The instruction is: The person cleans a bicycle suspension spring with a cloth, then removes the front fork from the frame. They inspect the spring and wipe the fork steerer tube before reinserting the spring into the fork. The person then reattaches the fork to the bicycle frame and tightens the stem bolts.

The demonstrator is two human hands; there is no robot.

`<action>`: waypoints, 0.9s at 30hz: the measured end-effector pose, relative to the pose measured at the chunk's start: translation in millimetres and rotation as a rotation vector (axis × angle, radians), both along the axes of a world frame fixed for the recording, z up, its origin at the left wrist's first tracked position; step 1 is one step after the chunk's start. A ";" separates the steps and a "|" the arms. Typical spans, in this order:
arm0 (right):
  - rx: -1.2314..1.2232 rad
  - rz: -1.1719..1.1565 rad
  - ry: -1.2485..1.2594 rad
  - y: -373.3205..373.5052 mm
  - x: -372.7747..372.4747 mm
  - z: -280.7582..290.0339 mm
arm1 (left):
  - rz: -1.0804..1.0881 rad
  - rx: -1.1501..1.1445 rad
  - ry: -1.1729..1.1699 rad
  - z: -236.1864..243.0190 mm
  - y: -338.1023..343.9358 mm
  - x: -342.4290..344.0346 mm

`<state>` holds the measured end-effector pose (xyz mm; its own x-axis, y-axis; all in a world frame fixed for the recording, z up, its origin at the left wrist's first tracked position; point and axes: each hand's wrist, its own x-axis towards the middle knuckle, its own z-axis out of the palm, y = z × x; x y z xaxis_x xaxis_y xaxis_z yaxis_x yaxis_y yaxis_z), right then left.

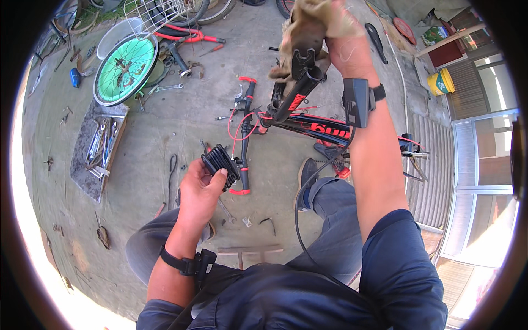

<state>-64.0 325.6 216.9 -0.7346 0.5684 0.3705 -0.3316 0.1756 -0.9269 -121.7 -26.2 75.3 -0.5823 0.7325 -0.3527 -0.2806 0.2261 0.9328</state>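
Observation:
In my left hand (199, 190), pinched between thumb and fingers, is a black coil (220, 166) with close ringed turns; whether it is a spring or a coiled cable I cannot tell. My right hand (352, 52) is raised at the top, closed on a brown rag (305, 36) that drapes over the end of a black bicycle fork (300, 93). Some of its fingers are hidden by the cloth. The bicycle frame (324, 129), black with red marks, appears upside down, its handlebar (246, 132) with red ends low on the ground, to the right of the coil.
A wheel (125, 69) with a green face lies at upper left, near a wrench (168, 88). Below it sits a tray (88, 181) of hand tools. Red-and-black bicycle parts and a white wire basket (157, 14) are farther back. A yellow bucket (441, 82) stands at right.

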 end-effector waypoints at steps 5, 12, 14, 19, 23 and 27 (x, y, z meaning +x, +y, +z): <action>0.887 -0.371 -0.309 -17.1 0.3 4.8 | 0.031 0.042 -0.035 1.7 -0.8 1.1; 1.101 -0.582 -0.413 -5.1 -17.8 7.0 | 0.022 0.032 -0.001 -1.5 -0.4 0.8; 0.894 -0.390 -0.385 2.7 -17.2 9.5 | 0.031 0.056 0.006 -2.1 -0.1 1.9; -0.212 -0.228 0.185 14.6 -5.4 22.2 | 0.018 0.042 0.009 -1.6 -1.1 1.7; -0.325 -0.308 0.437 15.9 28.8 31.2 | 0.021 0.043 -0.004 -0.2 -0.2 0.9; -0.431 -0.313 0.316 14.3 38.6 11.1 | 0.015 0.038 -0.015 0.8 -1.0 1.1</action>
